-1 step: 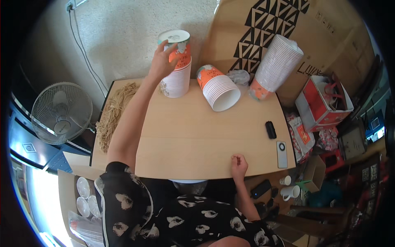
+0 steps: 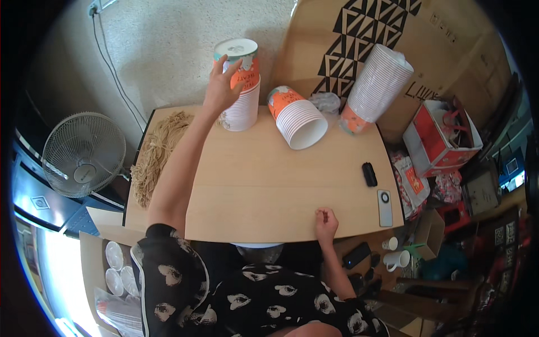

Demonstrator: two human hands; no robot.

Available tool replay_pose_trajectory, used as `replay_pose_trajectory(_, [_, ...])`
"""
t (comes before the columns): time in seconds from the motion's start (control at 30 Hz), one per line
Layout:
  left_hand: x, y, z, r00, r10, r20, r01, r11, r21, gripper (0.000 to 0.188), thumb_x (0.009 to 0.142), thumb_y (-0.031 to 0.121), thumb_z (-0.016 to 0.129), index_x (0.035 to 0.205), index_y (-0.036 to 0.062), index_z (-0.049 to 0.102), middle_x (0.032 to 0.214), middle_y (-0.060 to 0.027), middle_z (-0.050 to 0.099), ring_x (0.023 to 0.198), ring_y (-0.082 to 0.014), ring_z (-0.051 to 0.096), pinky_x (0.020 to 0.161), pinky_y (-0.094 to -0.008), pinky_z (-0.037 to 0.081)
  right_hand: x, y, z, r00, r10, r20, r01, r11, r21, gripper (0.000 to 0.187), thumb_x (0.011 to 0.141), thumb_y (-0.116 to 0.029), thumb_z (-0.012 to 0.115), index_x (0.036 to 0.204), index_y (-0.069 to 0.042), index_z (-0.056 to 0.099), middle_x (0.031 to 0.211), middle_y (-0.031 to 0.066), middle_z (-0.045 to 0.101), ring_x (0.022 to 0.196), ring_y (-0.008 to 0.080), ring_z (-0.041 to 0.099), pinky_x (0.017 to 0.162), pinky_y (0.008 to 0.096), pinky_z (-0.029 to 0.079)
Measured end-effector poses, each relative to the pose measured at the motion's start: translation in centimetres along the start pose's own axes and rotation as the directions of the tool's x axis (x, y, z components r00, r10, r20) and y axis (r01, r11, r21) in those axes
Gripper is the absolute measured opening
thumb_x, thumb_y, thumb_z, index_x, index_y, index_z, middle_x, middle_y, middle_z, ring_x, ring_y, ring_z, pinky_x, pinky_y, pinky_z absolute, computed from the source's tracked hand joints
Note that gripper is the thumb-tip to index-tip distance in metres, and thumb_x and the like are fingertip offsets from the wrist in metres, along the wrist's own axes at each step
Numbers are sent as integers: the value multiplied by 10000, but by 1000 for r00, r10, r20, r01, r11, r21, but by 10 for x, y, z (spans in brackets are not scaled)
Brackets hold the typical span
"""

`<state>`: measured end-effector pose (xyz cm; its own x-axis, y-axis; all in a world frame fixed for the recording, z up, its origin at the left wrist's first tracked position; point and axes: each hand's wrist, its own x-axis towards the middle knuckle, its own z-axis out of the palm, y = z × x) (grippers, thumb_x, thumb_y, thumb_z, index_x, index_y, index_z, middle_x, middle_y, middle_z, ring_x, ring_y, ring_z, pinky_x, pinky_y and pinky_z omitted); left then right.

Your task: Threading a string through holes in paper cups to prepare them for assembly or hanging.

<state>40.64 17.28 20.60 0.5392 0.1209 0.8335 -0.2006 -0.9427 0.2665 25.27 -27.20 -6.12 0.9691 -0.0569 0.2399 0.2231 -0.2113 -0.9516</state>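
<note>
My left hand (image 2: 224,84) reaches to the far side of the table, fingers and thumb spread in front of a tall stack of paper buckets (image 2: 245,74). Whether it touches the top bucket I cannot tell. These buckets stand upside down, orange and green print on the uppermost and white rims nested below. At the table's near edge my right hand (image 2: 325,222) rests with curled fingers, nothing showing in it. To the right of the upright stack, a shorter bucket stack (image 2: 285,104) lies on its side, its mouth toward me.
A wrapped bucket stack (image 2: 379,84) leans against a large cardboard sheet (image 2: 306,53). Beige cords (image 2: 160,146) lie in a bundle along the table's left side. A black case (image 2: 369,174) and a phone (image 2: 384,209) are at the right. A fan (image 2: 84,154) stands left of the table.
The whole view has shifted very slightly. Both hands keep the same poses, and the bucket stacks stay in place.
</note>
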Motion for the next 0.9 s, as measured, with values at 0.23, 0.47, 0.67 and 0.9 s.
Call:
replay_pose_trajectory(0.23, [-162, 107, -74, 869, 71, 490, 202, 853, -481, 311, 893, 115, 737, 1200, 79, 701, 1324, -207, 623, 1197, -390, 626, 1000, -440, 512, 0, 14, -4, 999, 46, -26, -47, 997, -63, 48, 963, -45, 645, 979, -6, 669, 792, 6, 635, 710, 67, 585, 661, 237, 498])
replay_pose_trajectory(0.47, [-323, 154, -148, 721, -289, 630, 616, 684, -391, 156, 918, 29, 701, 1065, -3, 738, 1093, -171, 732, 954, -270, 726, 837, -329, 574, 4, 0, 2, 999, 29, -26, -31, 998, -52, 49, 964, -49, 649, 971, -5, 670, 769, 2, 620, 686, 61, 567, 643, 233, 488])
replay_pose_trajectory(0.67, [-331, 184, -183, 675, -233, 700, 621, 693, -367, 170, 883, 25, 741, 1049, -11, 743, 997, -162, 755, 882, -243, 742, 775, -318, 577, 1, -23, 4, 988, -126, 87, 147, 939, -311, 53, 911, -93, 686, 895, -50, 659, 784, 89, 631, 663, 212, 629, 616, 327, 512])
replay_pose_trajectory(0.9, [-252, 185, -247, 753, -96, 651, 530, 673, -515, 183, 842, 55, 750, 1007, -23, 762, 994, -171, 754, 920, -277, 734, 816, -329, 563, 3, -30, 1, 933, -251, 256, 345, 823, -451, 73, 861, -113, 683, 838, -75, 625, 806, 96, 640, 774, 318, 631, 682, 440, 502])
